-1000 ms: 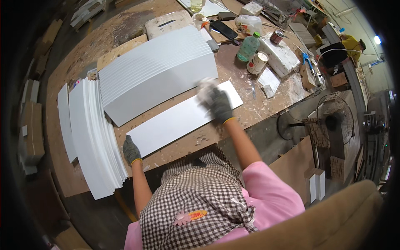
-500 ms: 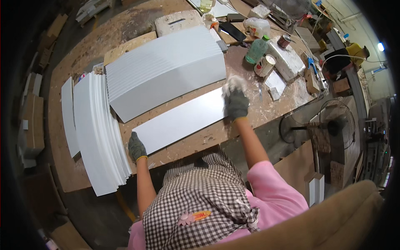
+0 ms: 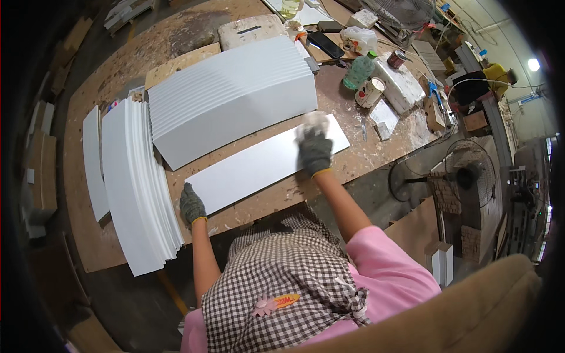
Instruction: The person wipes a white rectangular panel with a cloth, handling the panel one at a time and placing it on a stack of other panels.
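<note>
A white panel (image 3: 253, 167) was found lying flat on the bench (image 3: 282, 191), at the near edge, with its right end set farther from the person than its left. Its left end was touched by the left hand (image 3: 192, 204), gloved in grey; whether the edge was gripped or only steadied could not be told. A white wad (image 3: 315, 121) was gripped in the gloved right hand (image 3: 314, 152) and held over the panel's right part; both were blurred, and contact with the surface could not be confirmed. Just behind the panel, a large stack (image 3: 235, 117) of white boards was noted. More boards (image 3: 132, 188) were observed in a row to the left. A green bottle (image 3: 359, 72) and a tin (image 3: 370, 92) were recorded beyond the right end.
</note>
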`<state>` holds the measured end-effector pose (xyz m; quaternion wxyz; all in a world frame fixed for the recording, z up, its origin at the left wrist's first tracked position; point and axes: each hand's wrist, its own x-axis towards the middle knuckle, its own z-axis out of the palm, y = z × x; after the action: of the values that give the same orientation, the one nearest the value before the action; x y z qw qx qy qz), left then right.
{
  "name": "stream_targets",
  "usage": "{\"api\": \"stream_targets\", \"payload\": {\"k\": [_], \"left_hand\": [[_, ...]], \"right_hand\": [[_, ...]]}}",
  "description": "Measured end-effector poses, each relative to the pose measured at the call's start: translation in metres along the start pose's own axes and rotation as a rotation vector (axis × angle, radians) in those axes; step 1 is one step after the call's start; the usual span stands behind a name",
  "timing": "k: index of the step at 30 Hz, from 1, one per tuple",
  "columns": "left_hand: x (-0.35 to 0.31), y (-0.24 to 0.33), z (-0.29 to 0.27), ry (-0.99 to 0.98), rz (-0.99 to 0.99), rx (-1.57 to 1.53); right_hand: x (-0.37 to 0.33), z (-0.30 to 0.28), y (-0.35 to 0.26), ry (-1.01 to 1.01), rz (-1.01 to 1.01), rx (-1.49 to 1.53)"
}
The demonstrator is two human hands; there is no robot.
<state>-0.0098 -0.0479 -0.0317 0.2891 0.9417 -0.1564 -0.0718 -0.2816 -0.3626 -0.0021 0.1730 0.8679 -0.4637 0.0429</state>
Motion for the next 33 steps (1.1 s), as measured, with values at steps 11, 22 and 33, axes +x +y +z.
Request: {"api": "stream_targets", "payload": {"k": [11, 22, 33], "left_hand": [[0.024, -0.002, -0.008, -0.541, -0.601, -1.129], [0.032, -0.054, 0.000, -0.375, -0.732, -1.348], [0.002, 0.024, -0.013, -0.342, -0.075, -0.401]], "right_hand": [[0.021, 0.007, 0.026, 0.168, 0.044, 0.174], [-0.060, -0.137, -0.192, -0.082, -1.166, 0.970], [-0.047, -0.107, -0.121, -0.234, -0.939, 1.115]]}}
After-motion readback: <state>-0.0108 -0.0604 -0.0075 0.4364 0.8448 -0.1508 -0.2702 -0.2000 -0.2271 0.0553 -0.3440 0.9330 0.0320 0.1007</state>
